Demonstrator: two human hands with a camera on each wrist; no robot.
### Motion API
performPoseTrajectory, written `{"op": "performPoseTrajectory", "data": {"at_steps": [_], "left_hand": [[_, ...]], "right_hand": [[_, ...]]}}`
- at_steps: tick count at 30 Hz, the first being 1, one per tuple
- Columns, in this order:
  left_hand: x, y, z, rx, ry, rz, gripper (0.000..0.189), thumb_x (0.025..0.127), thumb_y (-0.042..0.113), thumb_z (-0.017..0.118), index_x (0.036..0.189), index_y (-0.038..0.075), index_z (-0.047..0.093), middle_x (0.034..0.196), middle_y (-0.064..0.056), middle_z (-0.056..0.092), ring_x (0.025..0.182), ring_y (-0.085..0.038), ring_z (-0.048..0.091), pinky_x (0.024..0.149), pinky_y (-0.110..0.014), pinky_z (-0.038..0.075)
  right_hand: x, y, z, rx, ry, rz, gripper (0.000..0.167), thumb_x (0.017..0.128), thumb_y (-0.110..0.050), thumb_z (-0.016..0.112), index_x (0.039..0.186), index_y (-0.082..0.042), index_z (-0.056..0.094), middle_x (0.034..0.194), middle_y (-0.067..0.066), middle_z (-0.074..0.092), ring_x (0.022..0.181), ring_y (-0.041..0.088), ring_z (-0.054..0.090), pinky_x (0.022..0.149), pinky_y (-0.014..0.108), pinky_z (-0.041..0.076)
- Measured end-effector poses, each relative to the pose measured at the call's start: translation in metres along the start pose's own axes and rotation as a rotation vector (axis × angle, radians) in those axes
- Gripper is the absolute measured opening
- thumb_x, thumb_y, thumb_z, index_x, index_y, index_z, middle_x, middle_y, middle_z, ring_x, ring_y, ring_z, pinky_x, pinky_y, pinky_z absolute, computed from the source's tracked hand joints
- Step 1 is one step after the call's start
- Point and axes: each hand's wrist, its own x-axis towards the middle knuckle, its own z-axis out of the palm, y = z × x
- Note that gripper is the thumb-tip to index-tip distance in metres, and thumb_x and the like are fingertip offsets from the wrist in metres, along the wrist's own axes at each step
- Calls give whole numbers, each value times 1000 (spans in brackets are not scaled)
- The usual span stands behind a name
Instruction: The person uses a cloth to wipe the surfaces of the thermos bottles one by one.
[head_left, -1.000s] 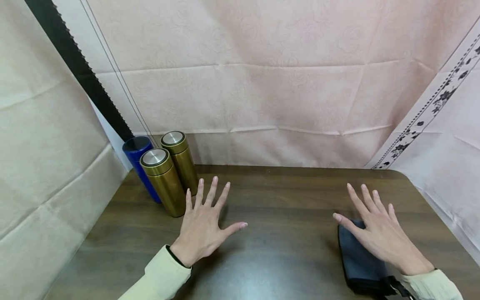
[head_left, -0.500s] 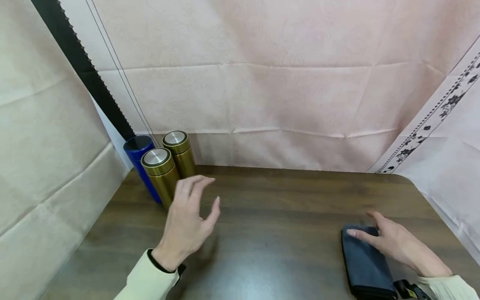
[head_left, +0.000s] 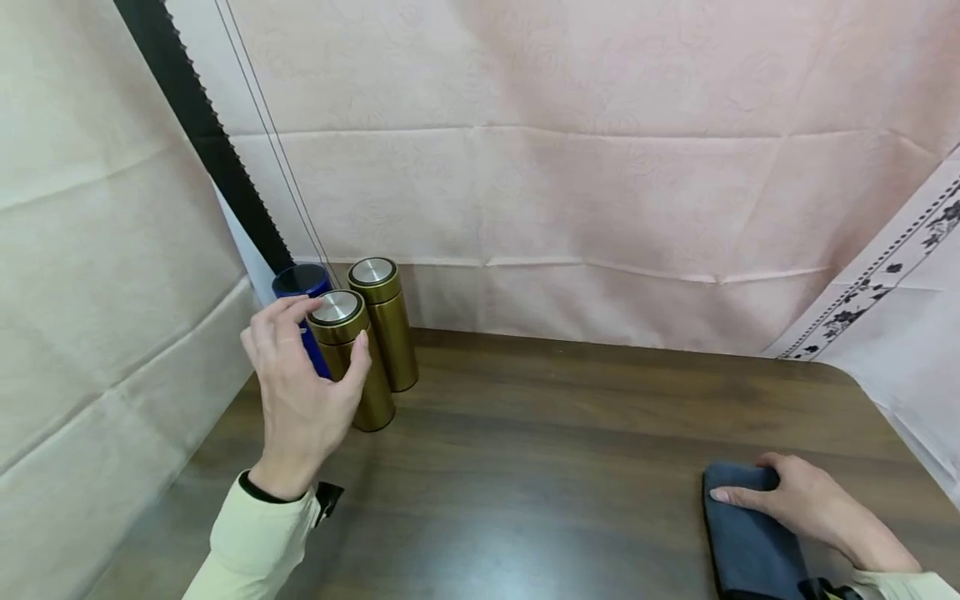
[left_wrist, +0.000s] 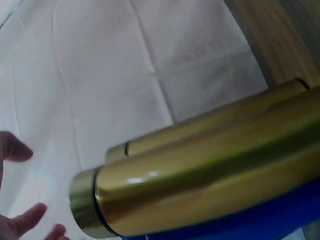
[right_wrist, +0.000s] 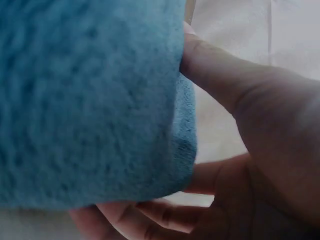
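Both our hands have moved: left hand [head_left: 300,400] shifts leftward, from beside the front flask [head_left: 375,400] to around its top, while right hand [head_left: 813,504] settles onto the far end of the towel [head_left: 753,542]. We judge that this ends the reach on the right and nearly ends it on the left, where contact is not yet made.

Largest of all, the curtain [head_left: 562,167] fills the upper frame behind the table [head_left: 540,467]. On the table, at the lower right, lies the towel, and we have hold of it: our thumb lies over its top and, in the right wrist view, other fingers bend beneath its edge. At centre left, three flasks stand upright, close together: front flask, back flask [head_left: 393,333] behind it to the right, and blue flask [head_left: 315,354] behind to the left, partly hidden by our hand. Smallest is the front flask's silver lid [head_left: 337,307], which our left thumb and fingers straddle; the left wrist view shows a gap, so this hand grips nothing.
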Motion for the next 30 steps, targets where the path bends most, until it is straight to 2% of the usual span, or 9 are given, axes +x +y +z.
{"op": "performPoseTrajectory", "data": {"at_steps": [3, 6, 11, 16, 18, 23, 25, 27, 30], "left_hand": [[1, -6, 3, 62, -50, -85, 66, 87, 31, 75, 138, 1, 47, 136, -24, 44, 123, -40, 37, 90, -49, 41], [1, -9, 8, 118, -82, -159, 74, 88, 39, 75, 142, 2, 41, 136, -25, 43, 124, -38, 40, 90, -51, 47], [1, -11, 13, 144, -96, -246, 79, 89, 44, 74, 143, -1, 40, 134, -26, 48, 122, -39, 49, 94, -58, 50], [4, -14, 14, 141, -88, -274, 83, 87, 46, 77, 144, 0, 38, 135, -27, 51, 122, -41, 55, 96, -61, 50], [6, -15, 13, 131, -94, -286, 84, 86, 46, 78, 144, 0, 38, 136, -26, 52, 124, -41, 55, 99, -60, 49], [8, -18, 12, 116, -106, -309, 83, 86, 46, 80, 143, -2, 43, 136, -27, 55, 126, -43, 55, 104, -59, 47], [9, -19, 11, 116, -107, -311, 83, 86, 45, 81, 143, -3, 45, 135, -27, 57, 125, -44, 56, 104, -59, 46], [10, -19, 11, 113, -110, -312, 84, 85, 45, 81, 143, -4, 46, 134, -28, 58, 124, -44, 56, 104, -59, 46], [11, -20, 10, 110, -110, -297, 81, 84, 43, 83, 140, -7, 49, 131, -30, 59, 118, -45, 58, 99, -58, 46]], "right_hand": [[-1, 3, -1, 50, -16, 22, 95, 88, -69, 65, 127, 16, 52, 116, 37, 62, 97, 42, 63, 75, 46, 54], [-2, 3, -1, 112, -36, 48, 85, 88, -68, 66, 122, 9, 54, 105, 22, 65, 87, 27, 59, 68, 36, 49], [-4, 1, 1, 193, -54, 69, 78, 89, -66, 67, 119, 4, 51, 99, 11, 61, 82, 22, 54, 65, 31, 44], [-4, -2, 1, 272, -68, 32, 76, 96, -61, 59, 127, 7, 45, 99, 8, 59, 81, 19, 54, 65, 30, 45], [-4, -2, 0, 284, -66, -3, 74, 100, -58, 56, 130, 9, 43, 104, 10, 60, 84, 19, 55, 66, 30, 46], [-5, 0, -3, 310, -70, -51, 66, 102, -49, 58, 134, 7, 44, 121, 17, 60, 97, 21, 56, 73, 30, 47], [-5, 0, -3, 346, -75, -54, 64, 101, -47, 60, 135, 5, 44, 123, 18, 60, 98, 21, 57, 74, 30, 48], [-6, -2, -3, 393, -75, -54, 64, 101, -45, 61, 137, 5, 44, 123, 16, 61, 96, 20, 59, 73, 30, 50], [-9, -4, -2, 485, -95, -61, 51, 101, -43, 61, 119, 4, 53, 101, 10, 64, 84, 18, 62, 67, 30, 51]]}}
